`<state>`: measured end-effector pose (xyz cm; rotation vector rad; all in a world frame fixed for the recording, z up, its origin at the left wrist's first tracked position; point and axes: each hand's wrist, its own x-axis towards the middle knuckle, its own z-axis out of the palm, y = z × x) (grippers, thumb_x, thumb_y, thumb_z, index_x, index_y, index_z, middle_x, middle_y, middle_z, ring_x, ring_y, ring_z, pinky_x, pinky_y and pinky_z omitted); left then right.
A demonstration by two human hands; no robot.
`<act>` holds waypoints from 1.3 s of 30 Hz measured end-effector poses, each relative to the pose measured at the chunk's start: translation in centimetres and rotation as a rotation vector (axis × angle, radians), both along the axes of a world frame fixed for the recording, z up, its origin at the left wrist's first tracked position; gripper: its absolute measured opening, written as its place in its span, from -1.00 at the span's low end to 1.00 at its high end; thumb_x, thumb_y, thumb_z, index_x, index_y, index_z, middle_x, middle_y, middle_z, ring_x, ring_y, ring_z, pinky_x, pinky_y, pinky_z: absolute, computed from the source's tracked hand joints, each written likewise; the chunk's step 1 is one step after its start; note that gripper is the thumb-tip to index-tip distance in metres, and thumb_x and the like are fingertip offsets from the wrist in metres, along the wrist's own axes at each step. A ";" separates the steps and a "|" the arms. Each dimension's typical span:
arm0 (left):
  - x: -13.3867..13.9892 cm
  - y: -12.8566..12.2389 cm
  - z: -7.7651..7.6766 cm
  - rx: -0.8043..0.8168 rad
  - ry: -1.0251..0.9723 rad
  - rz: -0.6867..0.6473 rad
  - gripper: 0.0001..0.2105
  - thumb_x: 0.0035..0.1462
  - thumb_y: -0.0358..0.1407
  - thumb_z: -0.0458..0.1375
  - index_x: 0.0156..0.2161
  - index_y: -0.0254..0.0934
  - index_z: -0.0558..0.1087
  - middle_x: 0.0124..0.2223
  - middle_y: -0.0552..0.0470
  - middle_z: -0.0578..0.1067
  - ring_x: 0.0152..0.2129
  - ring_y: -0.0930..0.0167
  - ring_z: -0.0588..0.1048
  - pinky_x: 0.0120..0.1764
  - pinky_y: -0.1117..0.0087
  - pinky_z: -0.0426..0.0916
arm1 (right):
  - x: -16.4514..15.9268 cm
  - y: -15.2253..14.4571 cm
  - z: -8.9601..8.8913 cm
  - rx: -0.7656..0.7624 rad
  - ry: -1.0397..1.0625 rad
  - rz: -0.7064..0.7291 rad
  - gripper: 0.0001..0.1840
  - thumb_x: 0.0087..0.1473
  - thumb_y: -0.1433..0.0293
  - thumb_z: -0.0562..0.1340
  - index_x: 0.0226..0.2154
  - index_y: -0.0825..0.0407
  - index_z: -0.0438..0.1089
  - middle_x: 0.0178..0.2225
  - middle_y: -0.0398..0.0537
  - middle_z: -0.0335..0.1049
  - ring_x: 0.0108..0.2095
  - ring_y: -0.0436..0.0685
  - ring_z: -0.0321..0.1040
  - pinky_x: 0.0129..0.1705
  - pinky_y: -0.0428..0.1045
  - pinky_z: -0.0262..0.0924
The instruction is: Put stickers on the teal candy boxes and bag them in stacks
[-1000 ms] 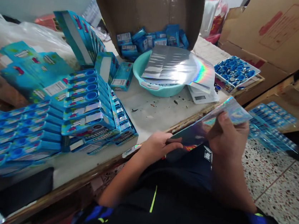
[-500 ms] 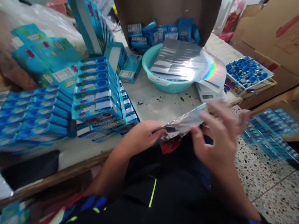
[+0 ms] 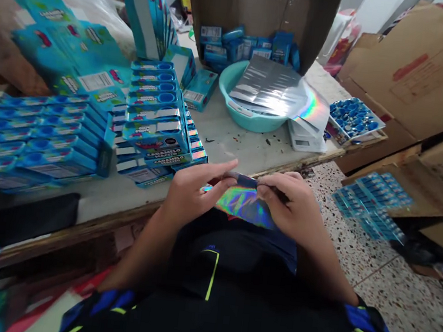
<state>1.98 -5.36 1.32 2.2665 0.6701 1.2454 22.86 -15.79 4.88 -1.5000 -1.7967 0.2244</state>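
1. Both hands form the grip: the left hand (image 3: 199, 187) and the right hand (image 3: 292, 198) each pinch, thumb against fingers, one end of a holographic foil sheet (image 3: 244, 207)
2. That sheet lies directly between the two hands, touching both, so neither is nearer; its pinched upper edge looks folded or rolled, though the fingers hide both ends
3. Its long axis runs roughly from hand to hand, while the rainbow-coloured part drops from that edge toward the lap
4. In this view the hands overlap the front edge of the worktop (image 3: 223, 130), which slants from lower left to upper right; whether they rest on it I cannot tell
5. Just beyond the left hand, near that front edge, stand stacked blue candy boxes (image 3: 159, 129), the tightest side for the left elbow and wrist
6. Farther back are a turquoise basin (image 3: 256, 123) topped by silver foil sheets (image 3: 268, 86), and a digital scale (image 3: 307, 144) near the front edge
7. More room for moving shows between boxes and basin, where dark specks lie on the worktop, and off the front edge to the right, above the speckled floor (image 3: 342, 249)
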 end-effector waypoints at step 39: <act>-3.7 8.4 9.8 -0.205 -0.408 0.426 -0.44 0.10 -0.25 0.37 0.14 -0.14 0.23 -0.19 0.07 0.60 -0.35 0.43 0.66 -0.26 0.42 0.59 | -7.3 18.3 5.7 -0.061 0.565 0.538 -0.52 0.20 0.18 0.30 0.13 -0.03 0.35 -0.27 -0.11 0.47 -0.27 0.07 0.41 -0.17 0.04 0.36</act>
